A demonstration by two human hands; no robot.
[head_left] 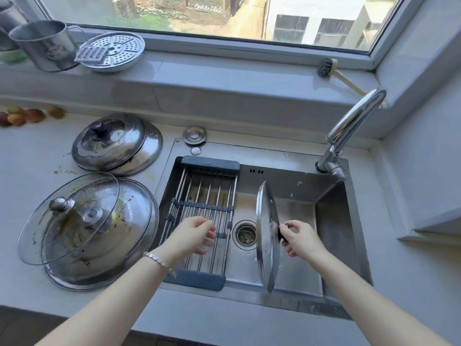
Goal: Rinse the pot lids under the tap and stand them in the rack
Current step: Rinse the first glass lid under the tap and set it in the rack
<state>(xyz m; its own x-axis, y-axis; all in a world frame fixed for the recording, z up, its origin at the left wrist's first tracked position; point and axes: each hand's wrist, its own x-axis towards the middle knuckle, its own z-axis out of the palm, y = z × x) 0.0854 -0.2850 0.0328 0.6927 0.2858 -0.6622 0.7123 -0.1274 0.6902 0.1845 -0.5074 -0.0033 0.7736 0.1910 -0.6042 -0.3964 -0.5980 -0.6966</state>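
Note:
My right hand (300, 237) grips the dark knob of a steel pot lid (267, 236) and holds it on edge over the sink (331, 221), beside the drain (245, 233). My left hand (195, 234) hovers above the rack (204, 216), empty, fingers loosely curled and apart. The rack spans the sink's left half and holds nothing. The tap (349, 131) stands at the sink's back right; no water shows. On the counter to the left lie a stack with a soiled glass lid (67, 218) on a steel lid (129, 221), and a second steel stack (112, 143) behind it.
On the window sill stand a steel pitcher (45, 43), a perforated steamer plate (117, 51) with a small grater, and a dish brush (334, 71). A sink plug (195, 135) lies behind the rack. Fruit (22, 116) sits at the counter's far left.

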